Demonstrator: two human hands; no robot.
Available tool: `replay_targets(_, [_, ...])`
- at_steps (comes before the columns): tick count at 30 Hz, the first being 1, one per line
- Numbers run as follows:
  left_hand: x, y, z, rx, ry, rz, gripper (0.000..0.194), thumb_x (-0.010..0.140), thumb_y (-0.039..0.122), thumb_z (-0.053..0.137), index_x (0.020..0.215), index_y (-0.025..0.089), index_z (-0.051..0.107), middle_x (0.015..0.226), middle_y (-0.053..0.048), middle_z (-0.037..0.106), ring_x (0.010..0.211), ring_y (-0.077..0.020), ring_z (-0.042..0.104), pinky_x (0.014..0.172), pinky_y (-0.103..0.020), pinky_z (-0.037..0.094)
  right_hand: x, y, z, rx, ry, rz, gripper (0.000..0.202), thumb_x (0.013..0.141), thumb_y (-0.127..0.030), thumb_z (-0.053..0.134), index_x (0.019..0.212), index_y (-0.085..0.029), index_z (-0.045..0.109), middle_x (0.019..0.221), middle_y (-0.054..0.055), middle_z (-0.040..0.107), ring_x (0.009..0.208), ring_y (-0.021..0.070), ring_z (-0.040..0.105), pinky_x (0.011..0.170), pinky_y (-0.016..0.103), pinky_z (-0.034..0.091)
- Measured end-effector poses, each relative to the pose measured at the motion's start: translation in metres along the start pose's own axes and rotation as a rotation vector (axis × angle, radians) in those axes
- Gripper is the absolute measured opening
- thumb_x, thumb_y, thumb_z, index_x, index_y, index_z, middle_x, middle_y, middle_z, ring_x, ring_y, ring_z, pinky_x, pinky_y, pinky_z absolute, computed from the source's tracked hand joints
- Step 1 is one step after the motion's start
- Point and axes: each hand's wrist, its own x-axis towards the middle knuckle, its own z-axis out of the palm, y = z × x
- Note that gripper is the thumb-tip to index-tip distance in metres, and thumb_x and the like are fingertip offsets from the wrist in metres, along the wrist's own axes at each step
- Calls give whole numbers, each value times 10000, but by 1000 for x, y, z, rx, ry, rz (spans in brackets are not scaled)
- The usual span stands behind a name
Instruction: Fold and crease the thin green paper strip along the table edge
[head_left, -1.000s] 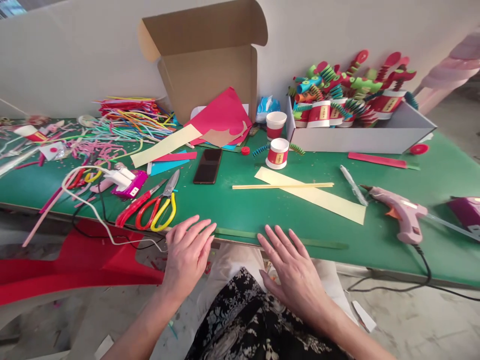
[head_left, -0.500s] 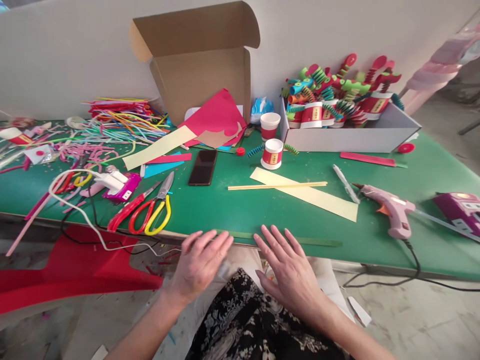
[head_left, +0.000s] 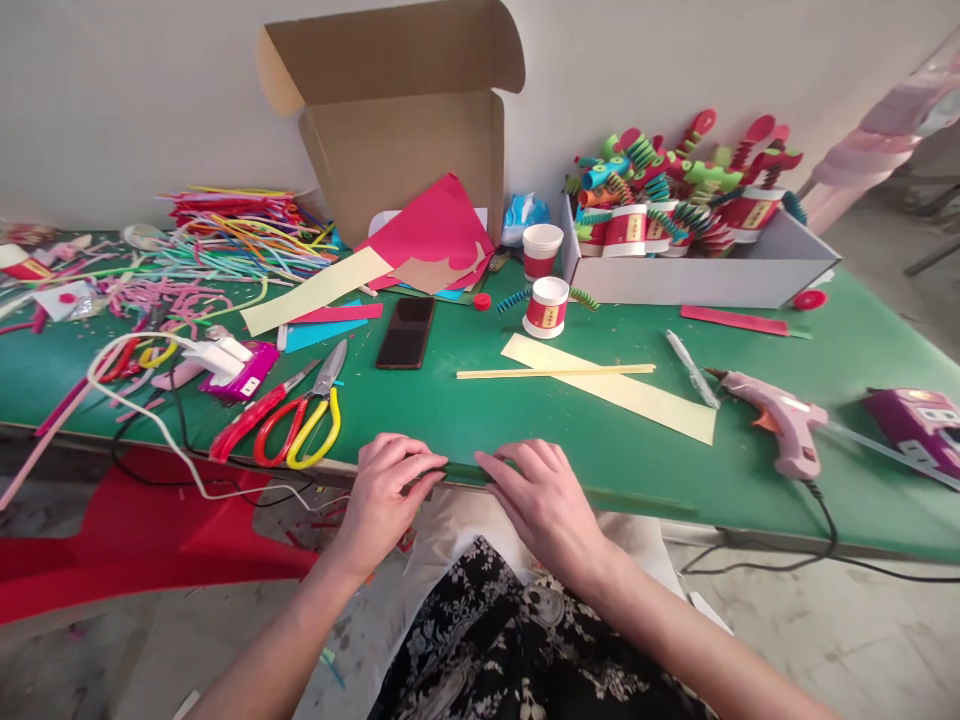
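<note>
Green strip [head_left: 637, 500] is pinched in both curled hands [head_left: 546, 503]; scissors [head_left: 328, 377] lie near the left, phone [head_left: 405, 333] beyond.

pale wall [head_left: 150, 100] | marked pale floor [head_left: 172, 630] | red chair [head_left: 165, 525] | green table [head_left: 420, 410]

The one view comes from a camera on the person's head, above the near edge of the long green-topped table [head_left: 420, 410], facing forward and steeply down. It sits close over the bare left hand [head_left: 390, 485] and bare right hand [head_left: 544, 500], low in the middle. Wide in reach, it takes in the plain pale wall [head_left: 150, 100] beyond the far edge, the far right corner, and grey floor [head_left: 135, 650] below the near edge.
</note>
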Motion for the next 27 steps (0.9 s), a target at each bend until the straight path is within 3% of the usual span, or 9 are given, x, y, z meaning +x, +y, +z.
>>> replay_targets(5, [-2,-1,-1,62,42,68,116,916,220,602,938,248,713,895,-22,689,911,-192,571,821,-364,432,2,0,13,76,8,34,223,994,-206,481,1030,-192,701,889,57,664,811,191,542,723,321,424])
replay_targets(9, [-2,-2,-3,47,45,94,146,919,185,583,844,240,696,908,-22,682,933,-191,559,846,-364,424,3,1,12,138,-24,65,208,998,-229,489,923,-198,681,849,37,652,803,182,537,730,320,388])
replay_targets(19, [15,-3,-2,25,-209,-115,178,898,251,605,725,213,581,799,-2,626,866,-195,518,786,-347,364,14,0,6,113,-160,246,152,930,-240,628,786,-193,616,773,10,641,751,177,519,705,304,315])
replay_targets(27, [23,1,-3,133,-304,-121,173,876,230,636,723,205,559,788,5,605,859,-199,495,745,-337,327,19,0,4,159,-201,330,169,889,-220,678,746,-192,594,745,1,638,739,173,513,701,296,286])
